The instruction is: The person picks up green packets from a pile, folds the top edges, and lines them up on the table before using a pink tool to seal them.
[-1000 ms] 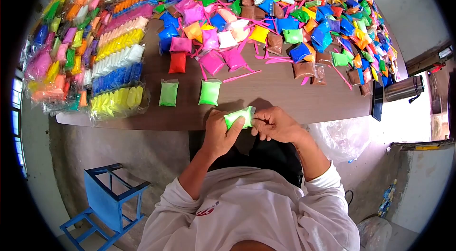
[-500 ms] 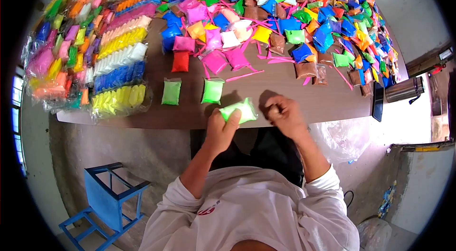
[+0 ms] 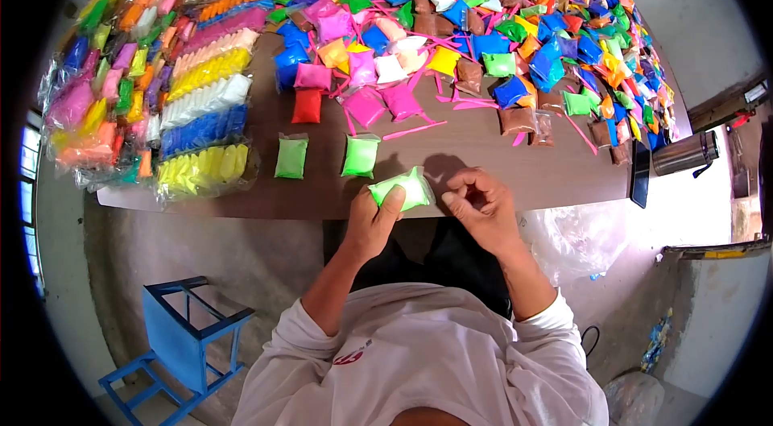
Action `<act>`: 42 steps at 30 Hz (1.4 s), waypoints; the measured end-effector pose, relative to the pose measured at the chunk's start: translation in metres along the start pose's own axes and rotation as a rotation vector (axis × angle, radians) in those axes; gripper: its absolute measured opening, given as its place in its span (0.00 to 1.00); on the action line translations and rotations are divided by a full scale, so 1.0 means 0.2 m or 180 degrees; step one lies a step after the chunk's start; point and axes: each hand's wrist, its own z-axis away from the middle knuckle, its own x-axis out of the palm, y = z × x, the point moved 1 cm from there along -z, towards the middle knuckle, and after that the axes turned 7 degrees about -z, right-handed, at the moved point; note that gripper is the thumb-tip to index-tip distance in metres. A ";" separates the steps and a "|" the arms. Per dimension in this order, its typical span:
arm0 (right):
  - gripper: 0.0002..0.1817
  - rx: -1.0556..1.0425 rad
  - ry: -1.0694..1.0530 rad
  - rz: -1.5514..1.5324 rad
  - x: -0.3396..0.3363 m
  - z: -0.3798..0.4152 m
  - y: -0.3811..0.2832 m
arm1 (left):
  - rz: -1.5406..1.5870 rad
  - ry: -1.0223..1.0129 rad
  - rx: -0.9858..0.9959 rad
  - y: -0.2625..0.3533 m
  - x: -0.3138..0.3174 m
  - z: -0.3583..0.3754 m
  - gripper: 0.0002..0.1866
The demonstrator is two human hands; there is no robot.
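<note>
My left hand (image 3: 374, 222) is closed around one end of a bright green clay-like packet (image 3: 409, 188), thumb on top, just above the table's front edge. The packet's clear wrapper end points to the right. Close to that end is my right hand (image 3: 488, 210), with fingers curled and thumb and index tips near each other. Whether anything small sits between those tips, I cannot make out. Two similar green packets, one on the left (image 3: 291, 157) and one nearer my hand (image 3: 360, 155), lie flat on the table beyond my left hand. Behind them is a red packet (image 3: 306, 106).
A large heap of coloured packets (image 3: 499, 43) with pink plastic sticks (image 3: 415, 130) covers the back of the table (image 3: 555, 176). Bagged rows of packets (image 3: 203, 132) stand at left. A phone (image 3: 640, 174) and steel flask (image 3: 683, 154) are at right. A blue stool (image 3: 179, 337) stands below left.
My right hand has turned slightly and its fingers have shifted left, closer to the green packet's wrapper end. My left hand and the packet have moved very slightly left.
</note>
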 end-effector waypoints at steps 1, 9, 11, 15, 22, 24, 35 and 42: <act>0.11 -0.0004 -0.0008 -0.0005 0.01 0.00 0.00 | -0.0023 -0.0019 0.0020 0.00 0.00 0.00 0.24; 0.12 -0.0328 -0.0234 0.0695 0.09 0.01 -0.03 | -0.0244 0.0038 0.0175 -0.01 0.00 0.00 0.25; 0.13 -0.0163 -0.0329 0.0717 0.08 0.00 -0.02 | -0.0396 -0.0119 0.0133 0.00 -0.01 0.00 0.24; 0.11 -0.0130 -0.0432 0.0624 0.06 -0.02 0.03 | -0.0521 -0.0072 0.0242 0.02 0.00 -0.01 0.22; 0.07 0.0883 -0.0919 -0.0437 0.04 -0.05 0.04 | -0.0789 -0.0007 0.0444 0.02 0.01 -0.01 0.20; 0.07 0.0821 -0.0979 -0.0449 0.04 -0.06 0.05 | -0.0840 -0.0008 0.0506 0.03 0.01 -0.01 0.20; 0.04 0.0710 -0.1302 -0.0710 -0.03 -0.07 0.10 | -0.0844 -0.0157 0.0587 0.04 0.03 -0.02 0.22; 0.14 0.1089 -0.0707 -0.1591 -0.04 -0.10 0.12 | -0.0867 -0.0304 0.0621 0.01 0.06 -0.02 0.24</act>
